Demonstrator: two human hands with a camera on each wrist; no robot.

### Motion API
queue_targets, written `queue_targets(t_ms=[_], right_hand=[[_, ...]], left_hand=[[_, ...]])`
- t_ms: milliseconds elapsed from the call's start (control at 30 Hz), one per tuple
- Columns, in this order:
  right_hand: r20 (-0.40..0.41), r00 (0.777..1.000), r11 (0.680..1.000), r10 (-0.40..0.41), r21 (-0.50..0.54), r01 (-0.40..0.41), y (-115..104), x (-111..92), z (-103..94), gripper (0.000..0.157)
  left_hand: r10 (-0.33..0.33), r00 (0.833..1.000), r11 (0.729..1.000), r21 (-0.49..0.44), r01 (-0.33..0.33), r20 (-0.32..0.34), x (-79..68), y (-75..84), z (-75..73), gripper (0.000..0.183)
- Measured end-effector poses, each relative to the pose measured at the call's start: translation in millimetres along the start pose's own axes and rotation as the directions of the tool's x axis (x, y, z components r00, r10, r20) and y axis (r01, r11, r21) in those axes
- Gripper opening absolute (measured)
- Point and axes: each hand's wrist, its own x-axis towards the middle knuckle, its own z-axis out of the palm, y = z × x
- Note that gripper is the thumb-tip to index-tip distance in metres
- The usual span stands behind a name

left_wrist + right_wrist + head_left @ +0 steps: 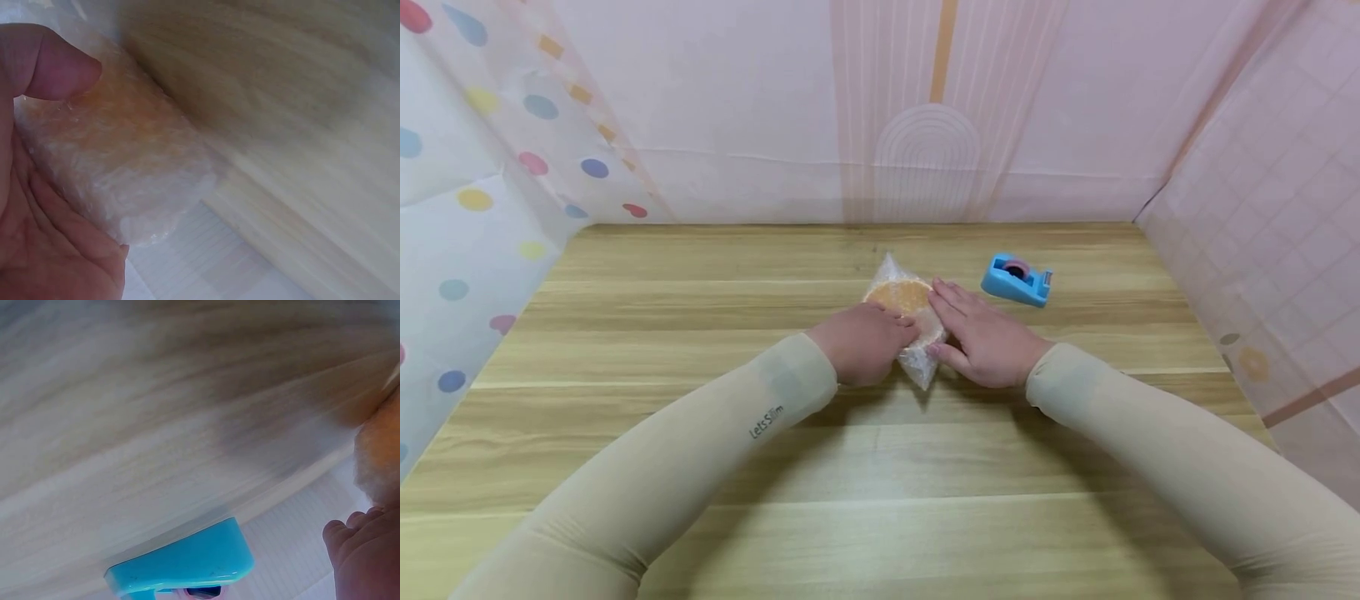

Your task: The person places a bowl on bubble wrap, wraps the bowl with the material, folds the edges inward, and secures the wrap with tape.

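Note:
A round orange object wrapped in clear bubble wrap (898, 293) lies at the middle of the wooden table, with pointed ends of wrap sticking out at the far and near sides. My left hand (867, 343) lies over its left part; in the left wrist view the thumb bends onto the bubble-wrapped bundle (125, 162), palm close against it. On the right side, my right hand (988, 337) touches the wrap with fairly straight fingers, its thumb at the near edge. What exactly the wrap encloses is partly hidden.
A blue tape dispenser (1017, 283) with a pinkish roll stands behind and right of the right hand. Patterned sheets (760, 108) enclose the wooden table (880, 500) at the back and both sides.

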Motion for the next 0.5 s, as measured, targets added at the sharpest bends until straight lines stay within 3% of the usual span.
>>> queue_targets(t_ms=[200, 367, 500], right_hand=[[-0.006, 1.0, 1.0, -0.004, -0.003, 0.004, 0.4, 0.0, 0.4, 0.079], [-0.005, 1.0, 1.0, -0.003, -0.001, 0.003, -0.6, 0.0, -0.3, 0.079], [-0.003, 1.0, 1.0, 0.002, -0.004, -0.002, -1.5, -0.2, -0.4, 0.079]], left_hand=[[-0.034, 0.999, 0.999, -0.041, 0.034, -0.018, -1.0, 1.9, -2.1, 0.056], [-0.058, 0.997, 0.995, -0.081, 0.054, -0.045, -0.8, 1.2, -1.4, 0.042], [-0.055, 0.997, 0.998, -0.021, 0.054, -0.053, -2.3, 1.4, -0.6, 0.044]])
